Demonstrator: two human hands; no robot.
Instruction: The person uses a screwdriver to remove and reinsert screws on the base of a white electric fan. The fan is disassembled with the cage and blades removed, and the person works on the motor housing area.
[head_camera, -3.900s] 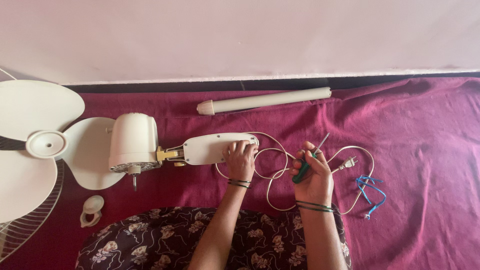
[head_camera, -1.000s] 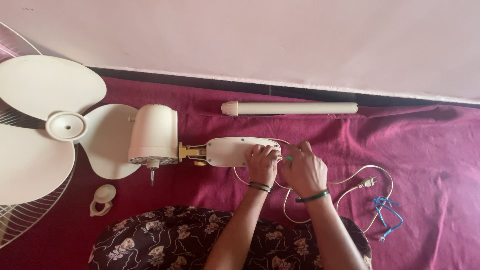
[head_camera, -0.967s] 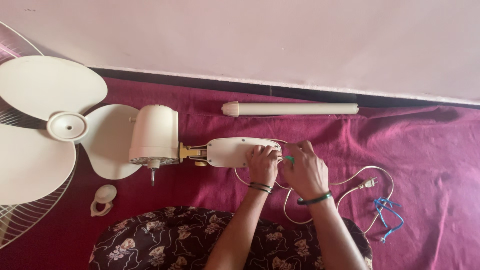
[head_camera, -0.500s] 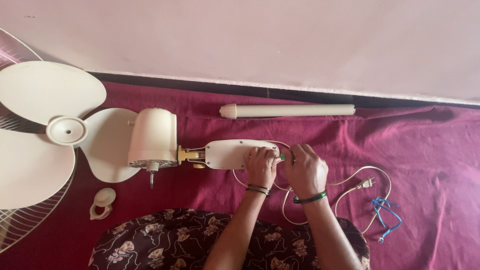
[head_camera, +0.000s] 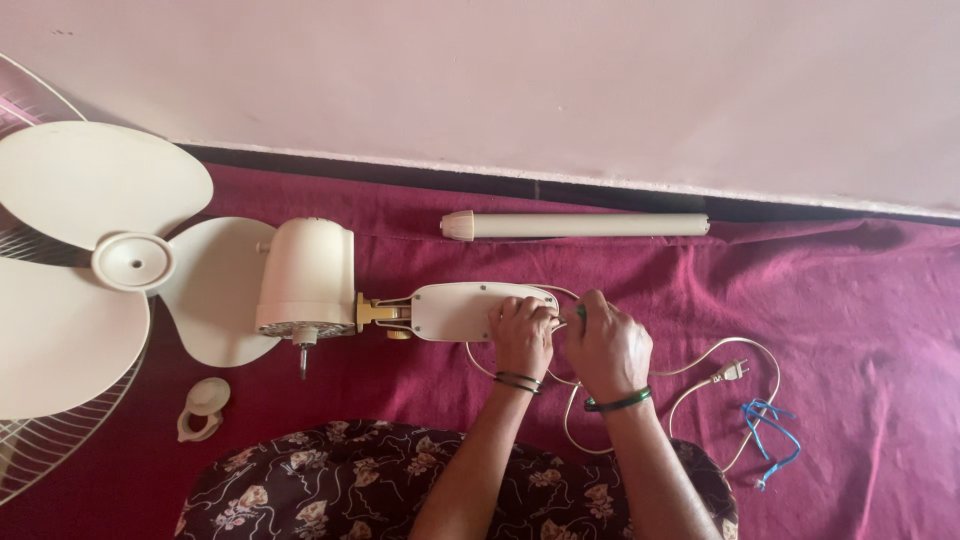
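The fan neck (head_camera: 465, 311), a cream housing joined to the motor (head_camera: 306, 278) by a brass hinge, is laid flat on the red cloth (head_camera: 850, 300) so its underside faces up. The left hand (head_camera: 522, 335) is pressed on the neck's right end, fingers curled over it, evidently to steady it. The right hand (head_camera: 606, 347) is closed around a green-handled tool (head_camera: 580, 313), likely a screwdriver, its tip hidden at the neck's end. The cord (head_camera: 690, 372) loops away to the right, clear of the work, ending in a plug (head_camera: 731, 373). A cream tube (head_camera: 575, 225) is set aside by the wall, well apart. The blades (head_camera: 90, 270) lie at left.
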